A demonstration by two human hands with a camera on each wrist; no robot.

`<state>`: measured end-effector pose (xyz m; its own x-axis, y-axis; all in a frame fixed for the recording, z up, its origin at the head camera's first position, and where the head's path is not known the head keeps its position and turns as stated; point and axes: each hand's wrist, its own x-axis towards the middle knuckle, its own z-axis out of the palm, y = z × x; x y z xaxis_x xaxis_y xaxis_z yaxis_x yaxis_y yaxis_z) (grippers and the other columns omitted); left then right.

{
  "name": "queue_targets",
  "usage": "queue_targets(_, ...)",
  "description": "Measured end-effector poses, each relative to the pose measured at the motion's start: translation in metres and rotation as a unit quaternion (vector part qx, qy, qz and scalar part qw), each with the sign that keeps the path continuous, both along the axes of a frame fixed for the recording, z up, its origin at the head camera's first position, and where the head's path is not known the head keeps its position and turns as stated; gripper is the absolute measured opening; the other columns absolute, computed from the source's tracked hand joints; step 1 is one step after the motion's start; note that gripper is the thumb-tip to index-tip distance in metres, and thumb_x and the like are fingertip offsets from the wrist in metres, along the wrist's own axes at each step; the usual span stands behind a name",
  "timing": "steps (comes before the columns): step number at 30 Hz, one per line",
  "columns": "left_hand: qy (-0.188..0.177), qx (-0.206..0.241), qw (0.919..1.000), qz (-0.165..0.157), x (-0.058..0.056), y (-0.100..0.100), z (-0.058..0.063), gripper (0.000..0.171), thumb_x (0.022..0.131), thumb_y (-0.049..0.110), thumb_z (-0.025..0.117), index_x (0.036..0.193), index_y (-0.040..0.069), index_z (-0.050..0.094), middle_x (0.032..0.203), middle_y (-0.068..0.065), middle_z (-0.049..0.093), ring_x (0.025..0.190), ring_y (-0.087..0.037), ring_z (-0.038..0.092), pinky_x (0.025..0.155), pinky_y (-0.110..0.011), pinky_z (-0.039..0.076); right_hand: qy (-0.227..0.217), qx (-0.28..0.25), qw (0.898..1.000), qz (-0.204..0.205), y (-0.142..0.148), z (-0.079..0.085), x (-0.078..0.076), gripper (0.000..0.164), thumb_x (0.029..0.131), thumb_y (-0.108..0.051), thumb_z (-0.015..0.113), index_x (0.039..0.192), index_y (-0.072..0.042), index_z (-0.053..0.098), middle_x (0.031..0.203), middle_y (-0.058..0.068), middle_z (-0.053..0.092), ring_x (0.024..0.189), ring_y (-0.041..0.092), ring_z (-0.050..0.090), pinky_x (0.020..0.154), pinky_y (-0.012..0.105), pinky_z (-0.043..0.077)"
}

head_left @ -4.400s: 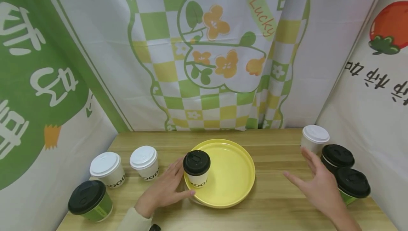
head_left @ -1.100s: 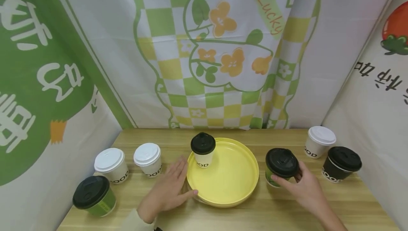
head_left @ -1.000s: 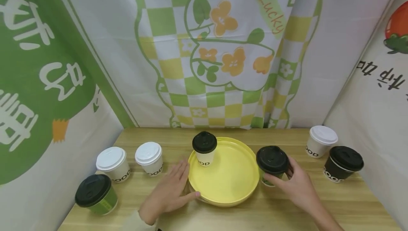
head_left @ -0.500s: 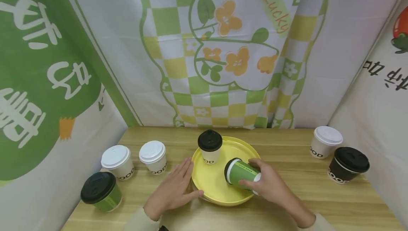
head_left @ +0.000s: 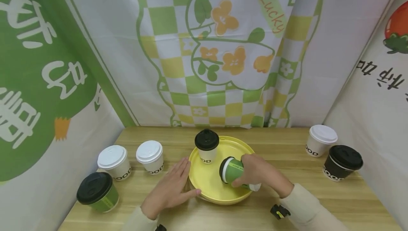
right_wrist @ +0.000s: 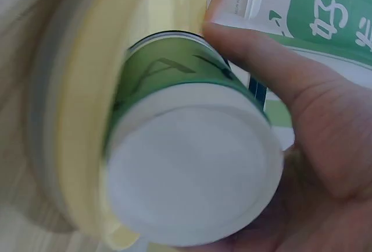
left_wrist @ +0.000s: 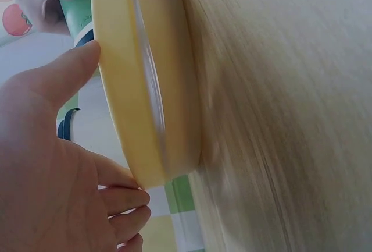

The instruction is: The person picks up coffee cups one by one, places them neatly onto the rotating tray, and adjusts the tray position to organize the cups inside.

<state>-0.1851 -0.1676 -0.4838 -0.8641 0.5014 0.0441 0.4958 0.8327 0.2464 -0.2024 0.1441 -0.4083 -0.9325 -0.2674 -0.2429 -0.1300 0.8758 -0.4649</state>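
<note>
A green paper cup [head_left: 235, 171] with a black lid lies tipped on its side over the round yellow tray [head_left: 204, 186], lid to the left. My right hand [head_left: 256, 170] grips it from above. In the right wrist view its white base [right_wrist: 195, 173] sticks out past the tray's rim, thumb and fingers on either side. My left hand [head_left: 169, 190] rests against the tray's left edge with extended fingers; in the left wrist view the left hand's thumb and fingertips touch the tray's wall [left_wrist: 131, 89]. A white cup with a black lid [head_left: 207, 146] stands upright at the tray's back left.
On the left of the wooden table [head_left: 287, 209] stand two white-lidded cups [head_left: 112, 162] and a green cup with a black lid [head_left: 97, 192]. At the right are a white cup [head_left: 321, 139] and a black cup [head_left: 342, 163]. A printed curtain [head_left: 223, 100] hangs behind.
My right hand took the green cup from the right side, carried it left and tipped it over the tray. The white cup with the black lid sits farther back. My left hand stays at the edge.
</note>
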Motion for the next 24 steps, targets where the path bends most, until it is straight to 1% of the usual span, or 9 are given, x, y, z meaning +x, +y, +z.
queue_targets(2, -0.005, 0.001, 1.0, 0.001, -0.001, 0.0, 0.0, 0.105, 0.1, 0.073, 0.05, 0.164, -0.006, 0.026, 0.174, -0.025, 0.02, 0.163, -0.04, 0.023, 0.134, -0.052, 0.025, -0.002, 0.019, 1.0, 0.012, -0.005, 0.002, -0.004, 0.052, 0.071, -0.035, 0.098, 0.086, -0.007, 0.057, 0.076, 0.003, 0.055, 0.066, 0.015, 0.051, 0.056, 0.025, 0.042)
queue_targets(4, -0.009, 0.003, 1.0, 0.001, -0.001, 0.001, 0.001, 0.106, 0.099, 0.074, 0.049, 0.164, -0.006, 0.026, 0.174, -0.025, 0.02, 0.163, -0.04, 0.023, 0.133, -0.052, 0.025, -0.004, 0.027, 0.999, 0.02, -0.008, 0.004, -0.007, 0.05, 0.071, -0.032, 0.098, 0.085, -0.007, 0.056, 0.076, 0.003, 0.054, 0.066, 0.015, 0.05, 0.056, 0.025, 0.041)
queue_targets(6, -0.013, 0.003, 0.9999, -0.001, -0.001, 0.001, 0.001, 0.106, 0.099, 0.075, 0.049, 0.164, -0.006, 0.025, 0.174, -0.024, 0.019, 0.163, -0.04, 0.022, 0.133, -0.052, 0.025, -0.001, 0.027, 0.999, 0.024, -0.011, 0.005, -0.008, 0.049, 0.071, -0.03, 0.097, 0.089, -0.007, 0.058, 0.078, 0.002, 0.056, 0.068, 0.015, 0.052, 0.057, 0.026, 0.044)
queue_targets(8, -0.015, 0.003, 0.9999, -0.003, -0.001, 0.002, 0.001, 0.106, 0.099, 0.075, 0.048, 0.164, -0.006, 0.025, 0.174, -0.024, 0.019, 0.163, -0.04, 0.023, 0.133, -0.052, 0.025, 0.012, 0.011, 1.0, 0.026, -0.012, 0.005, -0.007, 0.049, 0.071, -0.031, 0.096, 0.095, -0.006, 0.062, 0.08, 0.002, 0.06, 0.069, 0.016, 0.057, 0.058, 0.026, 0.048)
queue_targets(10, -0.015, 0.001, 0.9999, -0.005, -0.001, 0.002, 0.001, 0.106, 0.099, 0.075, 0.048, 0.164, -0.006, 0.025, 0.174, -0.024, 0.018, 0.163, -0.04, 0.023, 0.133, -0.052, 0.025, 0.032, -0.017, 0.999, 0.035, -0.014, 0.004, -0.007, 0.053, 0.071, -0.032, 0.096, 0.103, -0.004, 0.066, 0.083, 0.002, 0.064, 0.071, 0.015, 0.06, 0.06, 0.027, 0.052)
queue_targets(12, -0.013, -0.001, 0.9999, -0.004, -0.001, 0.001, 0.001, 0.106, 0.099, 0.075, 0.048, 0.164, -0.006, 0.025, 0.174, -0.024, 0.019, 0.163, -0.04, 0.023, 0.133, -0.052, 0.026, 0.05, -0.06, 0.996, 0.046, -0.016, -0.001, -0.006, 0.062, 0.071, -0.035, 0.095, 0.114, -0.001, 0.067, 0.086, 0.001, 0.066, 0.073, 0.014, 0.062, 0.061, 0.026, 0.055)
queue_targets(16, -0.008, -0.003, 1.0, 0.0, -0.002, 0.0, 0.0, 0.106, 0.099, 0.074, 0.049, 0.164, -0.005, 0.026, 0.174, -0.023, 0.019, 0.163, -0.04, 0.023, 0.133, -0.051, 0.026, 0.073, -0.15, 0.984, 0.056, -0.02, -0.016, -0.004, 0.076, 0.076, -0.043, 0.092, 0.129, 0.001, 0.063, 0.094, 0.003, 0.07, 0.077, 0.013, 0.065, 0.063, 0.026, 0.058)
queue_targets(20, -0.002, 0.003, 1.0, 0.0, -0.002, -0.001, -0.001, 0.104, 0.1, 0.072, 0.05, 0.164, -0.006, 0.026, 0.174, -0.025, 0.021, 0.163, -0.04, 0.024, 0.133, -0.052, 0.026, 0.078, -0.211, 0.973, 0.049, -0.025, -0.034, -0.002, 0.079, 0.08, -0.048, 0.09, 0.136, -0.001, 0.06, 0.103, 0.005, 0.072, 0.083, 0.013, 0.066, 0.068, 0.027, 0.059)
queue_targets(24, 0.0, 0.005, 1.0, -0.003, -0.002, -0.002, -0.001, 0.104, 0.1, 0.072, 0.051, 0.163, -0.007, 0.027, 0.173, -0.026, 0.023, 0.162, -0.041, 0.025, 0.133, -0.053, 0.026, 0.062, -0.252, 0.964, 0.062, -0.029, -0.05, 0.001, 0.081, 0.082, -0.047, 0.09, 0.142, -0.005, 0.056, 0.114, 0.005, 0.072, 0.094, 0.014, 0.067, 0.076, 0.027, 0.059)
